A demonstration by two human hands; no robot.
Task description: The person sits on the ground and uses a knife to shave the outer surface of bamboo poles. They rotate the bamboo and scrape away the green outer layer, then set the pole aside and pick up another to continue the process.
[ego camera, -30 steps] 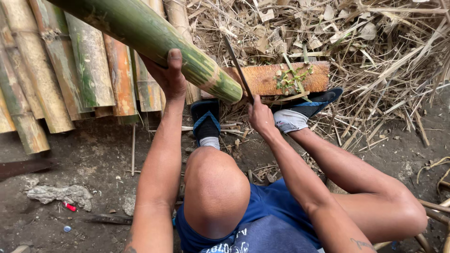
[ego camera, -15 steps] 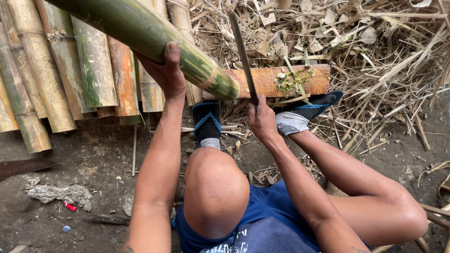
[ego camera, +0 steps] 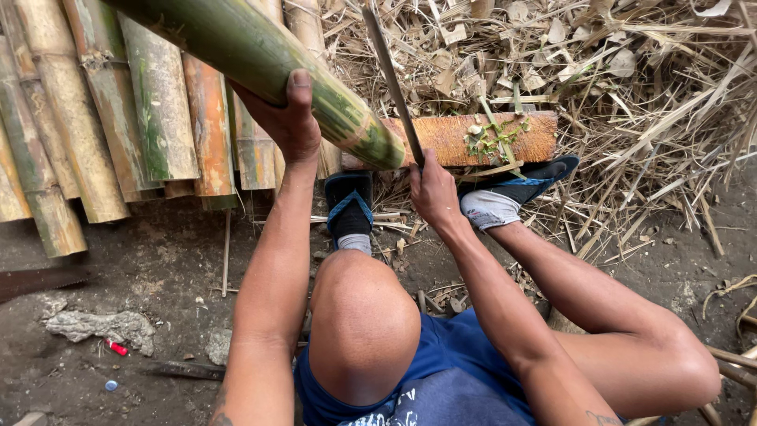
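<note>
Left hand [ego camera: 288, 118] clamped around green bamboo pole [ego camera: 260, 59] slanting down onto wooden block [ego camera: 473, 138], right hand [ego camera: 432, 189] fisted on blade [ego camera: 390, 75] — handle hidden, tip cut off at frame top — beside pole's cut end.

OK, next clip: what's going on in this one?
A person crouches on bare ground working on bamboo. The left hand grips a thick green bamboo pole, whose cut end lies over a wooden block. The right hand holds a long blade raised upright beside that end. More cut bamboo lengths lie in a row to the left, and dry husks and leaves are piled beyond the block.
</note>
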